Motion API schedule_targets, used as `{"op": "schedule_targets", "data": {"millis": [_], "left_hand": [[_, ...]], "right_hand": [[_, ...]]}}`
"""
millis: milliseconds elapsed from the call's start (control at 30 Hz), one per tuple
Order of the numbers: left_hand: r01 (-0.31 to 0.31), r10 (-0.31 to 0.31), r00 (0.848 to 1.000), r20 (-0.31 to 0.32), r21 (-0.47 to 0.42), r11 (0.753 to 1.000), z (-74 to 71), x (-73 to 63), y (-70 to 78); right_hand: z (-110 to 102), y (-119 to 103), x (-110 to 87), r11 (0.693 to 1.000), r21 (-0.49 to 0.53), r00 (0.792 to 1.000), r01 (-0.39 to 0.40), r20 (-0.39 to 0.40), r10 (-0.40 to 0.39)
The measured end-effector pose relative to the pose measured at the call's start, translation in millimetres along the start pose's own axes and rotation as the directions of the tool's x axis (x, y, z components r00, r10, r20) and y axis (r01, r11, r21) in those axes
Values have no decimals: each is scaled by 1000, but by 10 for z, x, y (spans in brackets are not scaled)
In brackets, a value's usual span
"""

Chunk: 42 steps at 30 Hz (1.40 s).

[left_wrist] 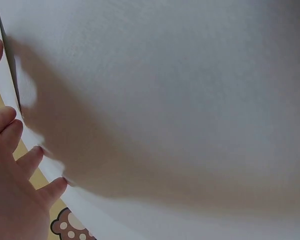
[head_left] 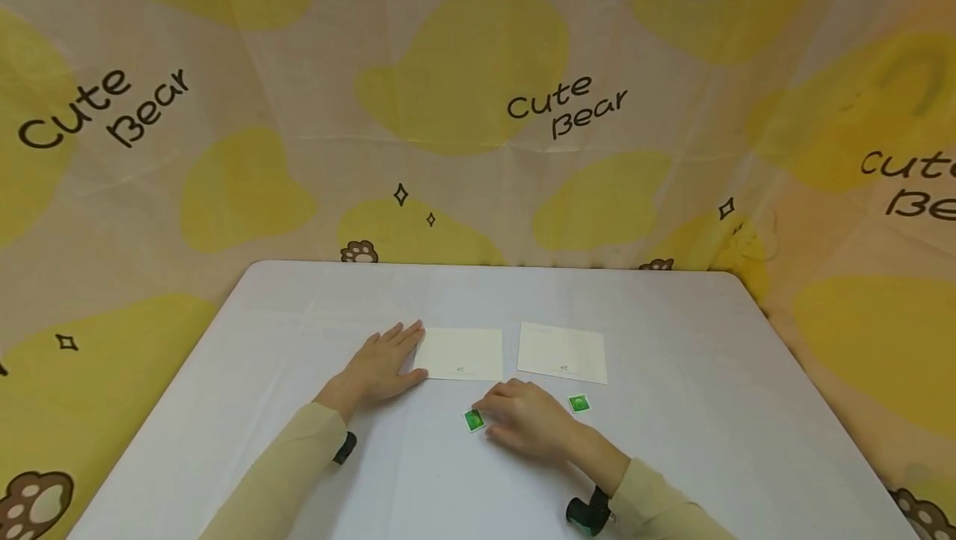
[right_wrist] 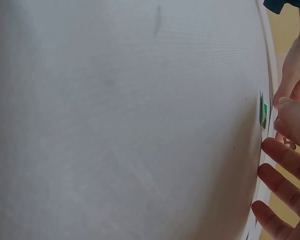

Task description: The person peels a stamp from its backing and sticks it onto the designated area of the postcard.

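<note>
Two cream cards lie on the white table, a left card (head_left: 459, 354) and a right card (head_left: 563, 352). My left hand (head_left: 386, 360) is spread flat, fingers at the left edge of the left card. My right hand (head_left: 526, 417) is in front of the cards, pinching a small green stamp (head_left: 474, 420) with a white border at its fingertips. The right wrist view shows this stamp (right_wrist: 264, 116) nearly edge-on beside the thumb and index finger. A second green stamp (head_left: 578, 403) lies flat below the right card, beyond the right hand.
The white table (head_left: 299, 308) has rounded far corners and meets a yellow patterned cloth backdrop (head_left: 463, 67). Dark wrist bands (head_left: 590, 513) sit at both sleeves. The left forearm (head_left: 280, 469) crosses the table's left front part.
</note>
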<state>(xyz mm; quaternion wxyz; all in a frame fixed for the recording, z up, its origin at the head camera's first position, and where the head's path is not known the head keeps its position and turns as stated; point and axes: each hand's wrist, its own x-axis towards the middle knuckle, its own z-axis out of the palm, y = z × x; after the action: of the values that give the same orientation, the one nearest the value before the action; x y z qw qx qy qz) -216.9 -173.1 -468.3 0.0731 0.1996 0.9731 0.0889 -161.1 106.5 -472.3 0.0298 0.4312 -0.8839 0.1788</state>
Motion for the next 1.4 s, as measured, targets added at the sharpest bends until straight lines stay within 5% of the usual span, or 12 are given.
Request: {"op": "schedule_targets", "data": {"millis": [467,1400], "left_hand": [[9,-9,1000,21,21,1000,-11,17,20],[36,-36,999,19,13,999,0,35,39]], "right_hand": [[24,-10,25,999,-24,1000,-23,17,23],[102,-49,116,994,-99,997,-38,-71,31]]}}
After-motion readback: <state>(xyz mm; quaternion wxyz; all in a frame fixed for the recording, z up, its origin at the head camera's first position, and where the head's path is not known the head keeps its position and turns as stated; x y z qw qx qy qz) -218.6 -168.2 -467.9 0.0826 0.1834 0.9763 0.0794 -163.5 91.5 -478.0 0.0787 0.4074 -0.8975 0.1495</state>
